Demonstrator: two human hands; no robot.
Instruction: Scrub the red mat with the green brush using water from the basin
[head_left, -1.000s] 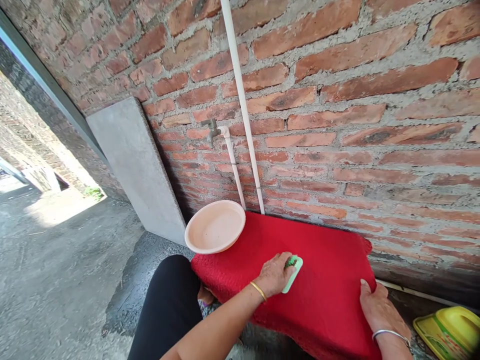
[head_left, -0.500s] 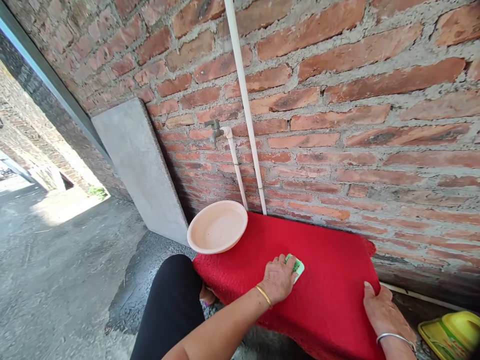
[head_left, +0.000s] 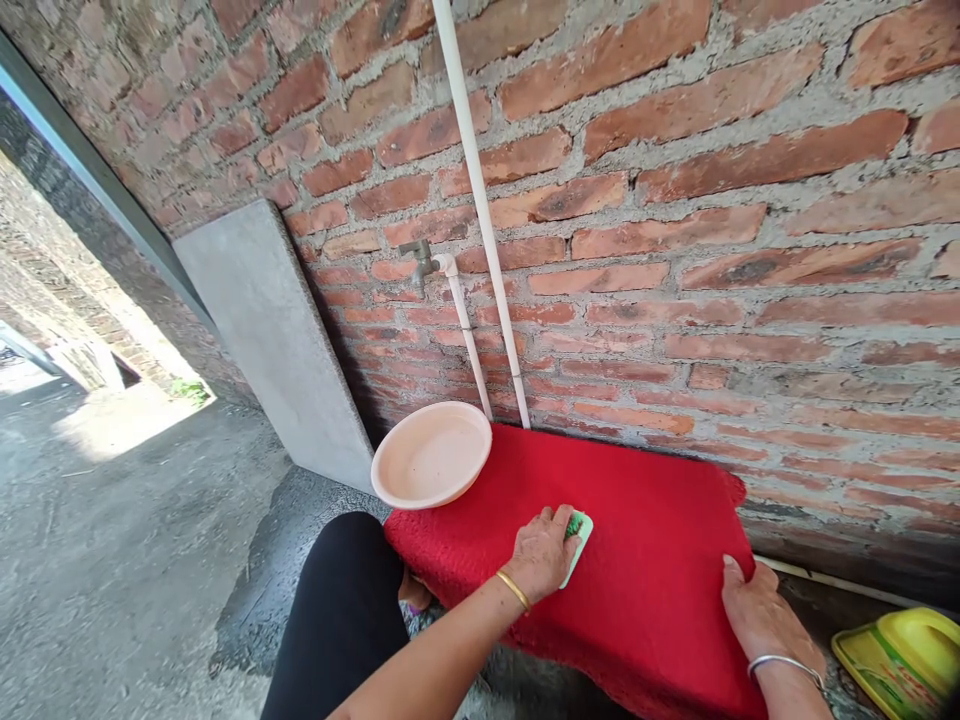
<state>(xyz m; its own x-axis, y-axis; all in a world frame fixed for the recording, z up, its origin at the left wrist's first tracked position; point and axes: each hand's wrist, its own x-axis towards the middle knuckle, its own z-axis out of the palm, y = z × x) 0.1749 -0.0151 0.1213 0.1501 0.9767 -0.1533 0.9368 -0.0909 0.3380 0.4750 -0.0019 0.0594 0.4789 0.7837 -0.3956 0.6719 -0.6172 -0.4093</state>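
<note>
The left hand (head_left: 541,555) grips a green brush (head_left: 580,548) on the red cloth (head_left: 645,540), right of the basin (head_left: 431,460). The right hand (head_left: 772,615) clasps the cloth's right edge, thumb on top.

I have a rough brick wall (head_left: 675,220) with thick grey mortar across the far side; a tall white pipe (head_left: 476,170) runs up it, and a shorter white pipe (head_left: 466,335) beside that carries a tap (head_left: 421,262); to the left I see a grey slab (head_left: 274,320) leaning on the bricks, near a slanting metal beam (head_left: 90,165); the concrete floor (head_left: 135,530) has a dark wet patch (head_left: 259,570); bright sunlight (head_left: 124,425) falls on the far left, by a green plant (head_left: 189,391).
</note>
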